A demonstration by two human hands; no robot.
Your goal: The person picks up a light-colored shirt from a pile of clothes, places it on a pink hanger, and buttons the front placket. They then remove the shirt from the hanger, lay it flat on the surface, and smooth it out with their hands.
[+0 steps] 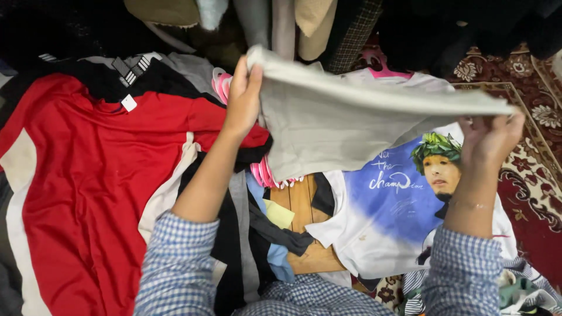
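L hand (pixel 243 96): fingers curled, thumb on top, pinched shut on the upper-left corner of a grey garment (pixel 333 120). R hand (pixel 490 139): fingers bent inward and closed over the opposite end of that same folded edge, fingertips (pixel 468 124) tucking the cloth into the palm. Neither hand spread at all, both clamped on fabric. Garment is up in the air btwn the 2 hands, stretched roughly horizontal w/ top edge taut, rest hanging down as a slack panel. My read: held wide and lifted so the piece hangs flat and clear of the pile below, w/ weight split across both grips. L side sits a bit higher and further from the camera than R, so the edge slopes down toward R. Both sleeves are blue-white check, forearms bare past the cuffs. Below the hanging cloth: pink hangers (pixel 266 171), bunched, partly hidden behind the grey panel. Under the R forearm lies a white tee w/ blue print (pixel 374 216), flat, partly over a strip of wood floor (pixel 298 202). Left of the L arm: large red top (pixel 99 175) w/ white side panels, small tag at the collar, spread flat. Dark garments in a heap btwn red top and the white tee. Patterned red rug (pixel 527 193) on the far R. More clothes hanging along the top edge, too dark to sort out.
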